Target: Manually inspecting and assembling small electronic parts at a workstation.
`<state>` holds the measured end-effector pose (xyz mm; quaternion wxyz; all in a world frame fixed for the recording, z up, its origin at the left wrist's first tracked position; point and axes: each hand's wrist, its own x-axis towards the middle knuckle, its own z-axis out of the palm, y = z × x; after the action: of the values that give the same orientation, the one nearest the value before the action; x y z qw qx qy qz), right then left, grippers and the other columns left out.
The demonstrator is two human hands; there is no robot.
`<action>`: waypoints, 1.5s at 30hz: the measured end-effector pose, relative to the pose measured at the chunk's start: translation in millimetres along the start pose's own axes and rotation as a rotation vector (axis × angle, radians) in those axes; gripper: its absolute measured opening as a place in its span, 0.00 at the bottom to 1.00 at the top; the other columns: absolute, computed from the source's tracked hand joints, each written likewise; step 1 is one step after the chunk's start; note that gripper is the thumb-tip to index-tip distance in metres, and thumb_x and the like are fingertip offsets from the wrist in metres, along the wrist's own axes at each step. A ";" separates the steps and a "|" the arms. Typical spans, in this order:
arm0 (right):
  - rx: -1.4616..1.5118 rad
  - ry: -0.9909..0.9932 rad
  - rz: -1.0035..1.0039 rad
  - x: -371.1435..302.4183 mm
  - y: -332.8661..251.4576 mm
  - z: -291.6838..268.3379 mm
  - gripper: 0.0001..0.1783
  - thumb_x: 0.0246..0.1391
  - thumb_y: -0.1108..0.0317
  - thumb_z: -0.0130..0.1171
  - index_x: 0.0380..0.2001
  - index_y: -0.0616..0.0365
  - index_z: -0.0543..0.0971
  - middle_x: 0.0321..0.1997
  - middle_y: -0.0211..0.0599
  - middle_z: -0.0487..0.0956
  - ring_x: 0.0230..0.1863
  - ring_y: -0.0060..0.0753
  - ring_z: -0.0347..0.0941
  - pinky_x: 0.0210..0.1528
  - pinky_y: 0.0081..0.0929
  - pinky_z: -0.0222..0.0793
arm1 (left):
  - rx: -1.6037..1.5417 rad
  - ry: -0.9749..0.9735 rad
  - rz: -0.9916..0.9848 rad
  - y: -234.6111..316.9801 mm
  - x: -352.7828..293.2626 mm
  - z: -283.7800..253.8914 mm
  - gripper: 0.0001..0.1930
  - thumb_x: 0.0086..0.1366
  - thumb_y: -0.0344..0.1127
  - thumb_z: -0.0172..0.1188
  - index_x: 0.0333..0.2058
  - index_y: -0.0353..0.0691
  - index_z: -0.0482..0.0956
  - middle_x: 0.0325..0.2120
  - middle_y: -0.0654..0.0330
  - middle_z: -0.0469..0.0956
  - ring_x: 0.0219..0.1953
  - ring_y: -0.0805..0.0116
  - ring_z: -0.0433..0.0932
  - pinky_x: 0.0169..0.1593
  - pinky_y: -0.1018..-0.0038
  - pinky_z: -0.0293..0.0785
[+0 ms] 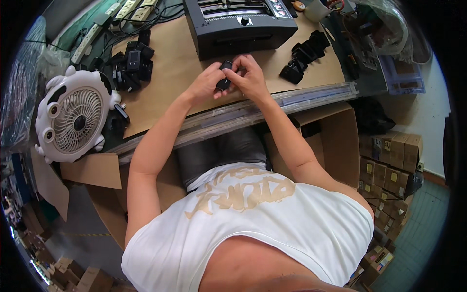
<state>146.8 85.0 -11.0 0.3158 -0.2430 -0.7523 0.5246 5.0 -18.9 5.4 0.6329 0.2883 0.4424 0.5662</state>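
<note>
Just in front of the dark machine (241,36), my hands meet over the brown board (168,63). A small black device (224,73), flat with rounded corners, is tilted up between them. My left hand (206,83) has its fingers closed on the device's left side. From the other side my right hand (250,77) pinches it with bent fingers and thumb; the fingertips are partly hidden. To the left lies a heap of similar black devices (134,61), one with a small screen. More black devices (304,56) lie in an uneven row at the right.
A white animal-shaped fan (75,114) stands at the left end of the table. Behind it are power strips (87,41) and loose black cables. A wrapped edge strip (233,114) runs along the table front. Open cardboard boxes (331,141) sit below; stacked cartons (389,170) stand at right.
</note>
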 end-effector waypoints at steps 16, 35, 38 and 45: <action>-0.659 -0.073 -0.587 -25.8 -31.3 -34.0 0.21 0.43 0.75 0.61 0.45 0.53 0.79 0.52 0.35 0.75 0.50 0.37 0.70 0.54 0.31 0.68 | -0.352 -0.375 -0.282 7.8 7.2 -4.2 0.21 0.70 0.50 0.43 0.43 0.36 0.71 0.27 0.53 0.78 0.16 0.74 0.68 0.16 0.84 0.59; -0.995 0.221 0.072 -25.3 7.3 -158.8 0.15 0.51 0.56 0.64 0.31 0.58 0.81 0.32 0.36 0.77 0.34 0.40 0.72 0.39 0.32 0.70 | 0.228 0.044 -0.204 -2.6 6.1 -0.6 0.12 0.72 0.43 0.47 0.41 0.42 0.73 0.25 0.66 0.76 0.22 0.83 0.66 0.24 0.87 0.58; -0.936 0.209 0.191 -20.6 -4.3 -171.2 0.17 0.52 0.54 0.64 0.31 0.58 0.81 0.31 0.37 0.78 0.32 0.41 0.73 0.37 0.33 0.70 | 0.233 0.053 -0.216 -1.0 6.1 1.0 0.11 0.72 0.42 0.48 0.41 0.41 0.74 0.25 0.66 0.76 0.22 0.83 0.66 0.24 0.87 0.58; -1.011 0.230 0.326 9.9 35.2 -198.4 0.19 0.55 0.50 0.60 0.35 0.55 0.84 0.27 0.40 0.80 0.29 0.44 0.74 0.34 0.37 0.72 | 0.273 0.059 -0.253 4.0 6.4 7.2 0.10 0.71 0.40 0.50 0.39 0.41 0.74 0.25 0.67 0.76 0.22 0.83 0.66 0.25 0.87 0.60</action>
<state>286.1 229.7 7.6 0.1545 -0.5341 -0.8239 0.1096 9.3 -11.0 10.6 0.6408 0.2969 0.5661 0.4253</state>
